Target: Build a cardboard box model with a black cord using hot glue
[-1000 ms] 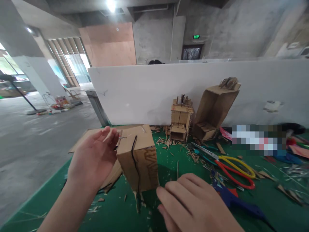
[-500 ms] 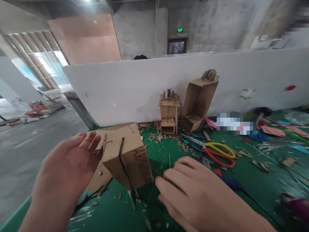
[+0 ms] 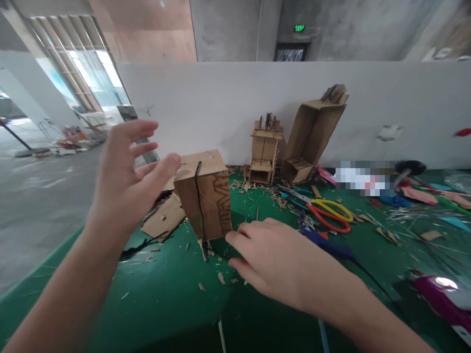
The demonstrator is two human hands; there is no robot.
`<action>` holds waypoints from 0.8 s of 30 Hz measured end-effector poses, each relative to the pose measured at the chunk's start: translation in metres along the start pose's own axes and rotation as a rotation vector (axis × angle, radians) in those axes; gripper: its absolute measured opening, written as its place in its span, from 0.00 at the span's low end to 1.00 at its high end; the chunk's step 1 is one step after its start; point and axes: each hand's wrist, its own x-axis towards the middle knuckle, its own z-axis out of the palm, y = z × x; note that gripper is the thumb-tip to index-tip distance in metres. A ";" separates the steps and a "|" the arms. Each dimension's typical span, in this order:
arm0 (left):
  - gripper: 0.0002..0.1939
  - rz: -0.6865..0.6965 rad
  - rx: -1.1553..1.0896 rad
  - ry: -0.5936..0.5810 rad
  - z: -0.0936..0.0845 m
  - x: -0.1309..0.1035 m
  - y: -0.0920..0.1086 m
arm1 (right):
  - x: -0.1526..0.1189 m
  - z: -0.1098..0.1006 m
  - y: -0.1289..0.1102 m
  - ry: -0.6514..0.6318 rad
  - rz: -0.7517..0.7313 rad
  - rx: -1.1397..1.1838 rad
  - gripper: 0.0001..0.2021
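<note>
Two at work: left hand (image 3: 127, 171) and right hand (image 3: 272, 260), either side of a cardboard box (image 3: 212, 206); step judged to be work on its black cord (image 3: 200, 201).
Left fingers spread wide, thumb by the box's top edge, contact uncertain; right fingers curled near its lower right corner, cannot tell whether they pinch anything; box stands on the green table (image 3: 158, 299), cord down its front; next move probably calls for a steadied box, fine pinch; beyond, scissors (image 3: 327, 213).
</note>
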 end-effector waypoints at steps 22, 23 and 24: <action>0.20 0.089 0.095 -0.345 0.051 -0.025 -0.013 | 0.048 0.103 -0.001 -0.078 0.016 -0.017 0.10; 0.20 0.087 0.092 -0.343 0.052 -0.026 -0.013 | 0.048 0.102 -0.004 -0.097 -0.002 -0.009 0.10; 0.20 0.085 0.089 -0.343 0.052 -0.027 -0.013 | 0.048 0.100 -0.008 -0.115 -0.017 -0.007 0.09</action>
